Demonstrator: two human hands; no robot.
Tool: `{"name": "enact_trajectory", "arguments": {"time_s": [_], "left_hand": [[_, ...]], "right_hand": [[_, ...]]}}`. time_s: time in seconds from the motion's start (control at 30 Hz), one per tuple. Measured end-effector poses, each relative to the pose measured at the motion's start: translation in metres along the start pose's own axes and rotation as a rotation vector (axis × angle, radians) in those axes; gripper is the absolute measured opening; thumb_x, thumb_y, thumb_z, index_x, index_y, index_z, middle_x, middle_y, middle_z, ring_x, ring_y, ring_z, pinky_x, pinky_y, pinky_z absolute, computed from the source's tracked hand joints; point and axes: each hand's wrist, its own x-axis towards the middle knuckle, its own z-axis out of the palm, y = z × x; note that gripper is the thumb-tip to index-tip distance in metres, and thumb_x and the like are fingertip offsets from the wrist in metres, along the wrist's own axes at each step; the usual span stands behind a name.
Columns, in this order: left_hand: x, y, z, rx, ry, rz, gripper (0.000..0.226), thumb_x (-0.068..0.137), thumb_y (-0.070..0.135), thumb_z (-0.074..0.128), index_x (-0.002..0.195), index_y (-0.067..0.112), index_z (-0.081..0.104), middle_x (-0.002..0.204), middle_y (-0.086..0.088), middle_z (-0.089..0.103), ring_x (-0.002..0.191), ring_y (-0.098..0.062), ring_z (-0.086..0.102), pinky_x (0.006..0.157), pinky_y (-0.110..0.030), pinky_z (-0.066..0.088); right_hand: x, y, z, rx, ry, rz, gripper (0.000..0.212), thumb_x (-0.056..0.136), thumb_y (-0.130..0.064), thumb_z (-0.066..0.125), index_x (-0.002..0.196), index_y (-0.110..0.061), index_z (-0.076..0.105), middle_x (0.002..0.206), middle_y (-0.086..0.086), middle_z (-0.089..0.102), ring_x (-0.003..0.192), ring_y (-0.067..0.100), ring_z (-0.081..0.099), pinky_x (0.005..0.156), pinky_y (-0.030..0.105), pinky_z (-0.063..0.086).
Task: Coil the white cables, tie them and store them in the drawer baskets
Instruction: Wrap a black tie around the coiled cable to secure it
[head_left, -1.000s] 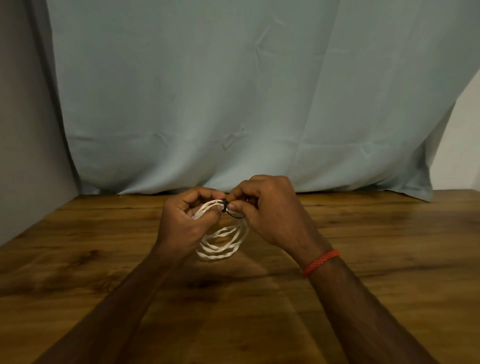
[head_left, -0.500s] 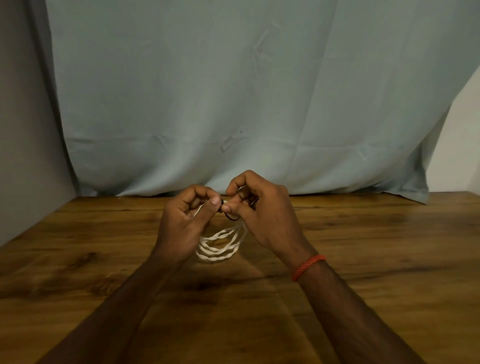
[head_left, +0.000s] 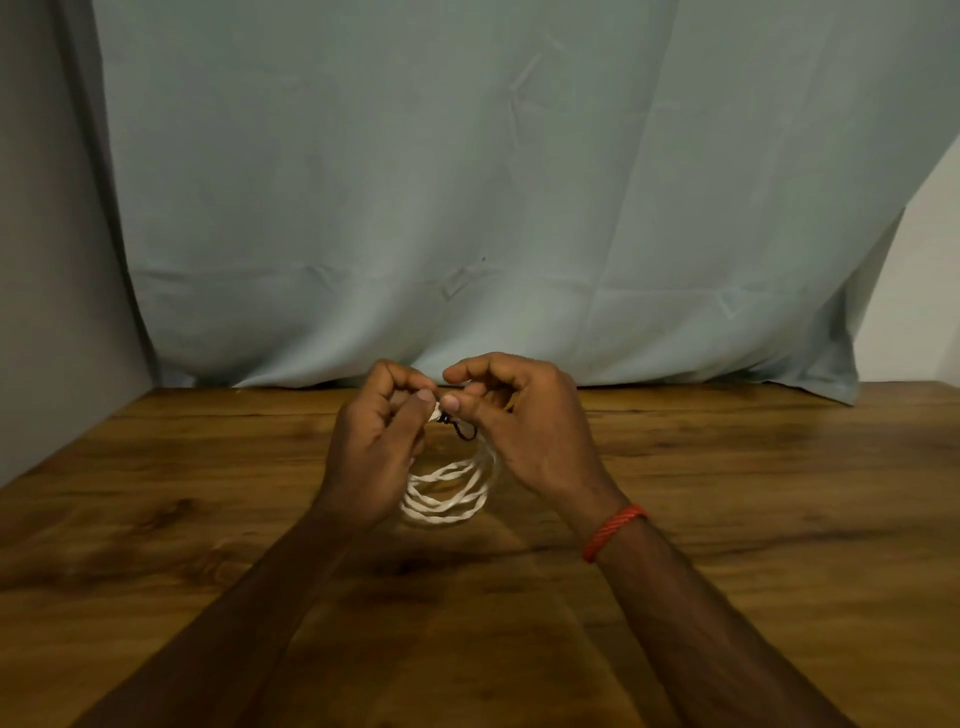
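A coiled white cable (head_left: 451, 498) hangs in several loops between my two hands, just above the wooden table (head_left: 753, 519). My left hand (head_left: 371, 452) pinches the top of the coil with thumb and forefinger. My right hand (head_left: 524, 426) pinches the same spot from the right, fingers on a thin black tie (head_left: 464, 431) that loops around the coil's top. The upper part of the coil is hidden behind my fingers. No drawer or basket is in view.
A pale blue-green curtain (head_left: 467, 208) hangs behind the table's far edge. A grey wall (head_left: 47, 260) stands at the left. A red thread band (head_left: 613, 531) circles my right wrist.
Both hands have shifted slightly and my right fingers have reworked their grip on the black tie. The coil stays hanging between them.
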Motion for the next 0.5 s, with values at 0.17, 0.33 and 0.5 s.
{"name": "enact_trajectory", "arguments": {"time_s": [0.17,0.33,0.5], "left_hand": [[-0.005,0.000,0.001,0.131,-0.046,0.104,0.007,0.095,0.043,0.051,0.097,0.036,0.054,0.059,-0.019,0.043,0.042,-0.028,0.030,0.037,-0.047,0.026],[-0.008,0.005,0.005,0.118,-0.045,0.166,0.005,0.104,0.023,0.051,0.105,0.027,0.053,0.054,-0.001,0.050,0.039,-0.016,0.037,0.040,-0.028,0.030],[-0.009,0.006,0.007,0.048,-0.071,0.047,0.028,0.097,0.041,0.060,0.124,0.037,0.057,0.074,-0.021,0.066,0.055,-0.045,0.058,0.045,-0.045,0.049]], "right_hand": [[0.002,-0.002,-0.006,0.013,-0.176,0.099,0.019,0.088,-0.035,0.075,0.100,-0.021,0.080,0.079,-0.008,0.075,0.058,-0.004,0.059,0.060,0.015,0.046],[0.002,-0.003,-0.011,0.140,-0.173,0.188,0.015,0.083,-0.030,0.079,0.089,-0.017,0.080,0.080,0.002,0.078,0.079,0.035,0.073,0.073,0.049,0.060],[0.004,-0.004,-0.008,0.072,-0.049,0.179,0.011,0.094,-0.022,0.068,0.088,-0.014,0.074,0.079,0.000,0.075,0.071,0.008,0.068,0.073,0.034,0.057]]}}
